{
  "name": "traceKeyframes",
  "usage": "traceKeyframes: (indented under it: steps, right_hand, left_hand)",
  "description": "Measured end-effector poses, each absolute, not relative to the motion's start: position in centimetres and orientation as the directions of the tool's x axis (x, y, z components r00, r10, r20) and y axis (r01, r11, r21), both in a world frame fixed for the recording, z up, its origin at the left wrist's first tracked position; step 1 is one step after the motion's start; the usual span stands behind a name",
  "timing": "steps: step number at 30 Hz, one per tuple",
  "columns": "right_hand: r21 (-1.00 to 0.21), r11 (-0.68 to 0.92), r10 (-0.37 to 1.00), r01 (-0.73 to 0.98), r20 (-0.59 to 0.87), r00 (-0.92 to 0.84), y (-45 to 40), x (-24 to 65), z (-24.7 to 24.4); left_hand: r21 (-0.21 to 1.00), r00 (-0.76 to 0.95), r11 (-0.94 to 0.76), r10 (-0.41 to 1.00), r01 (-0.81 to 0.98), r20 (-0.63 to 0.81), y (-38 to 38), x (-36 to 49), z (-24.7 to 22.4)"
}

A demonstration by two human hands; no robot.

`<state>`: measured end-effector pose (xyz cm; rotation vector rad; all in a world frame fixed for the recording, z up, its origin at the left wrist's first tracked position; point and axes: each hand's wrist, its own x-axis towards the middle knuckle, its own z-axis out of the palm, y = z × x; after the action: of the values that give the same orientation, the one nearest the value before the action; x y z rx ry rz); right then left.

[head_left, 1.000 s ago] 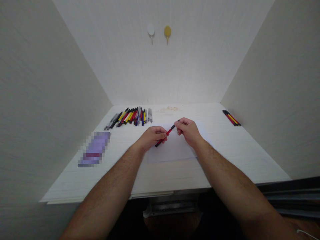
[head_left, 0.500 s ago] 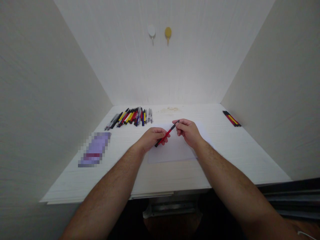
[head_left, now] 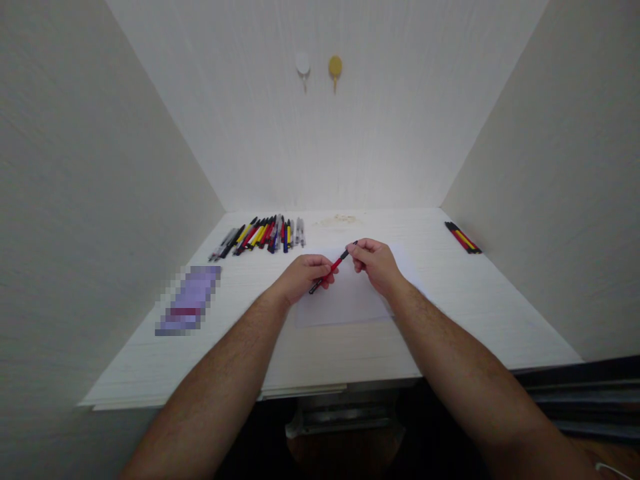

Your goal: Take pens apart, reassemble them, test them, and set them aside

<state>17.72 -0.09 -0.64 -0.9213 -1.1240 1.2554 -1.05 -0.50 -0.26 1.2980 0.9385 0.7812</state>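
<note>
A red and black pen slants up to the right above the white paper. My left hand pinches its red barrel near the lower end. At the upper, black end, the fingers of my right hand are closed on the pen's tip. A spread of several pens in black, yellow, red, blue and clear lies beyond my left hand. Several red, yellow and black pens lie together at the far right.
A blurred purple item lies on the left of the white table. White panels enclose the table at the back and both sides. A white hook and a gold hook are on the back panel.
The pen has turned slightly in my fingers, with pale marks now showing on its lower black end. My right fingers have moved slightly left, closer round its upper end.
</note>
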Motion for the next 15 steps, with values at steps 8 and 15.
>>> traceKeyframes:
  steps: [8,15]
  right_hand:
    - [-0.957,0.101,0.989,-0.271,0.127,-0.080,-0.12,17.85,-0.62]
    - [-0.966,0.127,0.991,-0.225,0.134,-0.016,0.03,17.64,-0.85]
  left_hand:
    - [0.989,0.454,0.133,0.879,0.061,-0.147,-0.50,-1.08,-0.31]
    - [0.995,0.412,0.070,0.906,0.074,-0.094,-0.28,-1.05,-0.62]
